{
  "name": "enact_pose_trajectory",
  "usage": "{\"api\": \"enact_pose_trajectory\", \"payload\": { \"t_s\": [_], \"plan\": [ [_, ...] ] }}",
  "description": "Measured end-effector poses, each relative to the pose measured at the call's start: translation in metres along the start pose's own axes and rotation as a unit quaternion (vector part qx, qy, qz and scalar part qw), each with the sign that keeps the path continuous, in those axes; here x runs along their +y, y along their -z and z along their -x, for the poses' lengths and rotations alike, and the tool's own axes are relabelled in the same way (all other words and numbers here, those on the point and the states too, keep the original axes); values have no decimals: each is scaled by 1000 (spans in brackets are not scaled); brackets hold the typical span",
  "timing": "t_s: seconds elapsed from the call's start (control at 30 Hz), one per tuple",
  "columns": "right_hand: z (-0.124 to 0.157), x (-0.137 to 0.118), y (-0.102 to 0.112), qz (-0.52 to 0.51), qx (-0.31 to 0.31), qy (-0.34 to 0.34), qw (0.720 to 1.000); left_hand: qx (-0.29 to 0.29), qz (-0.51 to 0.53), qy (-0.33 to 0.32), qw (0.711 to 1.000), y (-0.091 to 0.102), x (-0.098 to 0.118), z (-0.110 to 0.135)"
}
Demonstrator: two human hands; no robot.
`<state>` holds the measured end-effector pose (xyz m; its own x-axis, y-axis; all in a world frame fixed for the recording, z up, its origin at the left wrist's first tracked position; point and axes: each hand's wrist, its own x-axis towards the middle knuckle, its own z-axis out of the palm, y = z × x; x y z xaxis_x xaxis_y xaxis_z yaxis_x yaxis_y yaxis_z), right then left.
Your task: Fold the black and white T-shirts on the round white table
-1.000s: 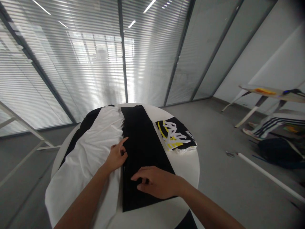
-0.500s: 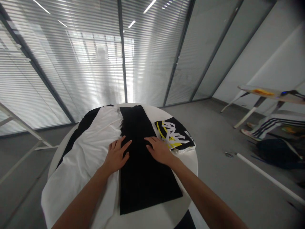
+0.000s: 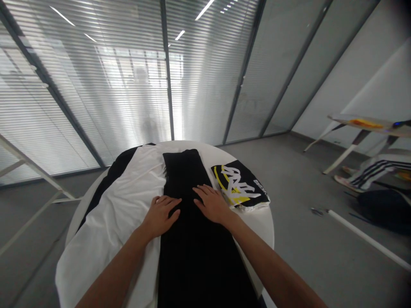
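A long black folded garment (image 3: 192, 252) lies lengthwise down the middle of a round white table (image 3: 266, 214). My left hand (image 3: 160, 216) rests flat and open on its left edge, where it meets a white garment (image 3: 118, 214) spread over the table's left side. My right hand (image 3: 212, 204) lies flat and open on the black garment, fingers pointing away from me. Both hands sit side by side, a short gap between them. Nothing is held in either hand.
A folded black shirt with yellow and white print (image 3: 240, 186) lies at the table's right. Another black cloth (image 3: 111, 177) peeks out under the white one. Glass walls with blinds stand behind. A seated person's striped legs (image 3: 379, 171), a dark bag (image 3: 385, 205) and a white pole (image 3: 366, 239) are on the floor at right.
My right hand slid from the near end of the black garment up to its middle. My left hand flattened from pointing. The black garment now reaches nearer to me.
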<state>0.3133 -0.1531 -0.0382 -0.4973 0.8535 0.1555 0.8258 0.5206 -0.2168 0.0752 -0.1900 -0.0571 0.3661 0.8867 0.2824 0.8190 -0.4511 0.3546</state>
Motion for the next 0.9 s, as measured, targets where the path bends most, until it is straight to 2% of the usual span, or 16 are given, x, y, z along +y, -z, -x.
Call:
{"api": "enact_pose_trajectory", "payload": {
  "t_s": [0.07, 0.13, 0.3, 0.47, 0.53, 0.63, 0.73, 0.83, 0.9],
  "plan": [
    [-2, 2, -5, -6, -29, 18, 999, -34, 15, 9, 999, -1, -4, -2],
    [-4, 3, -5, -16, -48, 28, 998, -44, 41, 13, 998, -1, -7, -2],
    [-10, 5, -2, -33, 11, 5, 999, 7, -3, 27, 1000, -7, -6, -4],
    [-13, 9, -14, -18, -21, -9, 1000, -23, 10, 58, 998, -9, -9, -15],
    [-20, 14, -15, -31, -16, -23, 999, -1, 23, 122, 992, -8, -15, -27],
    [-41, 23, -16, -58, 18, -82, 995, 31, 6, 272, 962, -7, -29, -52],
    [-69, 33, -19, -69, 55, -158, 984, 11, 12, 392, 920, -5, -41, -79],
    [-95, 42, -23, -84, 62, -228, 968, -10, 36, 435, 899, -3, -51, -102],
    [-109, 49, -26, -104, 56, -266, 957, 0, 47, 443, 896, -3, -58, -112]
  ]
}}
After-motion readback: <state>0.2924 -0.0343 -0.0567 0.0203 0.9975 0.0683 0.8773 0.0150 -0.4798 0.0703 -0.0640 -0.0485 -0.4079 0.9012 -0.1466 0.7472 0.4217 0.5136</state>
